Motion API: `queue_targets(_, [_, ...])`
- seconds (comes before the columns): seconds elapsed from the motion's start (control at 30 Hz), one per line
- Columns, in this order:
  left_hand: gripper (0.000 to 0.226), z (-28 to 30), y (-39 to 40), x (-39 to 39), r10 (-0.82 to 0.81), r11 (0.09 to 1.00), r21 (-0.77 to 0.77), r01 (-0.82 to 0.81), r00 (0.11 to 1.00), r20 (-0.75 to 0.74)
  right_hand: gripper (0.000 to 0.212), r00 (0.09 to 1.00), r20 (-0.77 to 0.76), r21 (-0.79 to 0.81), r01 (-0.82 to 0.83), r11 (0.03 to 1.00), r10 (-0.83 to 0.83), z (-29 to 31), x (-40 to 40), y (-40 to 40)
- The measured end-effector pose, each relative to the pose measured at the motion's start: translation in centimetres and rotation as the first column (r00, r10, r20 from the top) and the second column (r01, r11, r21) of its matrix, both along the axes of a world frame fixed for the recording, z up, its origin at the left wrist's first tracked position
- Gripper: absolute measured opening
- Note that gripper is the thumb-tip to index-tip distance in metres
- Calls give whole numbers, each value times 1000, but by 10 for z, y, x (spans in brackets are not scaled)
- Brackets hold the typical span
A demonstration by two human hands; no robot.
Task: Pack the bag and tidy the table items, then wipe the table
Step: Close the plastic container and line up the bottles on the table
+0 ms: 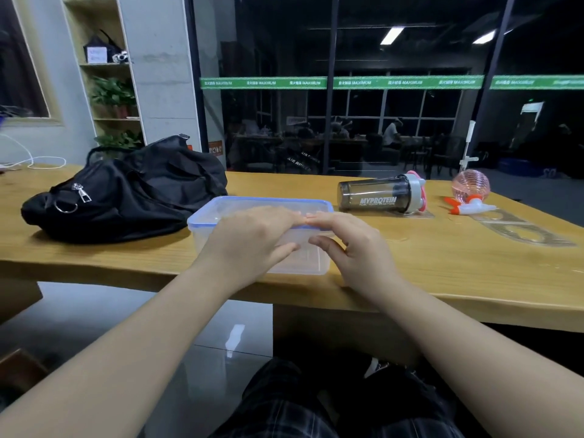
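The wooden worktop runs across the view, its near edge wavy and closest to the person. A clear plastic container with a blue-rimmed lid stands at the middle of that near edge, its front wall almost at the drop. Bare wood lies to the right of the container along the near edge, and a narrower bare strip lies to its left, in front of the black bag. The bag slumps on the left part of the worktop, its side touching or just beside the container's left wall; a metal zip pull and ring show on its near end. Toward the far edge on the right, a dark shaker bottle marked MYPROTEIN lies on its side, cap pointing right, near the container's far right corner but apart from it. Farther right, close to the right end, a pink spray bottle lies on its side with its orange and white trigger head toward the near edge.

The container is rectangular, translucent and looks empty; its lid sits flat on top.

Both hands are on the container's near long edge. The left hand lays its fingers over the lid with the thumb against the front wall, clasping the rim. The right hand does the same beside it, fingertips meeting those of the left on the lid.
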State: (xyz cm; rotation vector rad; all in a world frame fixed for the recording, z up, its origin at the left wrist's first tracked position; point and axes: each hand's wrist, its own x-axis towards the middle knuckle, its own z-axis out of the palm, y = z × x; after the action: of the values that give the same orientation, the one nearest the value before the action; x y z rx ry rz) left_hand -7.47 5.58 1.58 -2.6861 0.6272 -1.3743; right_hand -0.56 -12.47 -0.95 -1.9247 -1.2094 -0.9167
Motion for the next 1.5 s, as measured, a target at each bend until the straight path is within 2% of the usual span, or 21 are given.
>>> queue_targets(0.13, [36,-5,13,-1,7,998,70,-9,1000,30,34,998,68,-64,-1,998,5,1,7,4])
queue_targets(0.23, [39,-5,19,2,-4,996,88,0,999,45,34,998,54,-67,-8,998,11,2,12,9])
queue_targets(0.4, [38,-7,24,10,28,995,96,-36,996,82,35,998,-54,-142,-41,989,34,12,17,12])
queue_targets(0.47, [37,-8,25,14,37,994,101,-48,994,106,40,991,-135,-211,-36,977,7,18,19,12])
queue_targets(0.53, [36,-7,23,19,52,992,109,-66,991,123,44,988,-152,-279,-10,960,-34,23,25,15])
queue_targets(0.77, [32,-3,27,41,216,963,131,-234,966,144,24,994,-57,-296,68,953,-89,30,45,39])
queue_targets(0.9, [30,-5,32,52,180,979,72,-189,977,115,25,993,-81,-301,61,952,-89,30,55,45])
queue_targets(1.03, [30,-7,29,52,131,991,-37,-130,990,57,28,977,-190,-314,29,949,-93,34,60,46])
queue_targets(1.23, [36,-9,23,50,165,967,-191,-171,985,-45,41,916,-391,-399,-76,914,-94,48,61,35])
queue_targets(1.33, [33,-9,21,47,156,964,-214,-156,988,-16,41,890,-452,-376,-127,918,-61,50,59,31])
queue_targets(1.5, [26,-7,24,47,220,958,-172,-227,974,-58,39,892,-444,-376,-103,921,-82,51,55,35])
